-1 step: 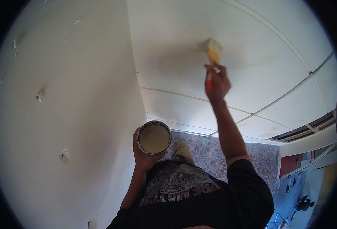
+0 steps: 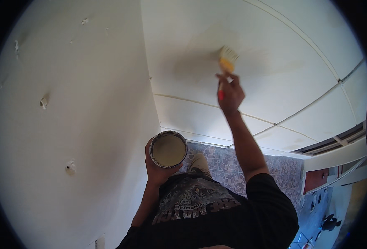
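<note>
In my left hand is an open round can of cream-coloured paint, its rim smeared, gripped around the side at waist height. My right hand is raised and closed around the handle of a paintbrush. The brush has pale bristles, a yellow-orange band and red on the handle end. Its bristles are against the white panelled wall, or very close to it; contact is hard to tell. A faint darker patch shows around the brush.
On the left stands a plain white wall with several chipped spots and holes. Patterned stone-look tiles cover the floor around my leg. To the right are a slatted opening, a reddish-brown panel and a dark figure or object.
My right hand and the paintbrush have shifted slightly left and down across the panel. The left hand and paint can have barely moved.
</note>
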Available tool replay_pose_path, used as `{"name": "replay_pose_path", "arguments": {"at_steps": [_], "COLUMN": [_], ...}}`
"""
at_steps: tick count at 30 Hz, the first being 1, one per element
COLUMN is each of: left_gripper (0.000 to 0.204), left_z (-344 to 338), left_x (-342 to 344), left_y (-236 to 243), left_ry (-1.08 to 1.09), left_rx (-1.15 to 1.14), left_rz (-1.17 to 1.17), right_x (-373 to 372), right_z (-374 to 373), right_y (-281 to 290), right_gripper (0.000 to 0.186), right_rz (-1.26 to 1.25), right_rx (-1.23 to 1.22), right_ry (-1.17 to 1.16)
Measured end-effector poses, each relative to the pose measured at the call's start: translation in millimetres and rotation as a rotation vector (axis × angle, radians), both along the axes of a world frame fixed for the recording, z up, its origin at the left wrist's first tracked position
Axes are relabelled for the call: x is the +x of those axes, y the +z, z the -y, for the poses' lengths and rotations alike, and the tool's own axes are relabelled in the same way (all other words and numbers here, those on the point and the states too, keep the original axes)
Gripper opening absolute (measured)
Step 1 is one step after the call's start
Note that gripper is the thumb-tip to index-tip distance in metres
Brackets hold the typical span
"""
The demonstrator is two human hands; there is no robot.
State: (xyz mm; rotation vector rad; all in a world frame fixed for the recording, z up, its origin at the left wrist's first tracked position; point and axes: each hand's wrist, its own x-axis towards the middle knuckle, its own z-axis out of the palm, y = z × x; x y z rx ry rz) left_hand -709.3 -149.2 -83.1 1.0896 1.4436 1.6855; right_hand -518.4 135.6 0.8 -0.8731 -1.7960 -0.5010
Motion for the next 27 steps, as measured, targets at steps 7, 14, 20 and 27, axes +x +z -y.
{"name": "replay_pose_path", "arguments": {"at_steps": [7,14,20,27], "left_gripper": [0.118,0.117,0.118,0.118], "left_z": [6.5,16.5,10.4,1.5], "left_x": [4.4,3.9,2.0,2.8], "left_y": [-2.5,-5.7,-8.2,0.5], "left_ry": [0.032,0.076,0.073,0.021], "left_rx": [-0.018,-0.01,0.014,0.056], "left_rz": [0.001,0.073,0.065,0.047], "right_x": [-59.0,-37.8,1.1,-23.4], "right_z": [19.4,-12.5,3.5,-2.4], "right_y": [-134.0,-47.2,121.4,79.6], "right_gripper": [0.022,0.005,0.014,0.025], "right_rz": [0.208,-0.054,-0.109,0.02], "right_rx": [-0.451,-0.403,0.026,0.059], "right_ry": [0.213,0.293,0.181,-0.009]}}
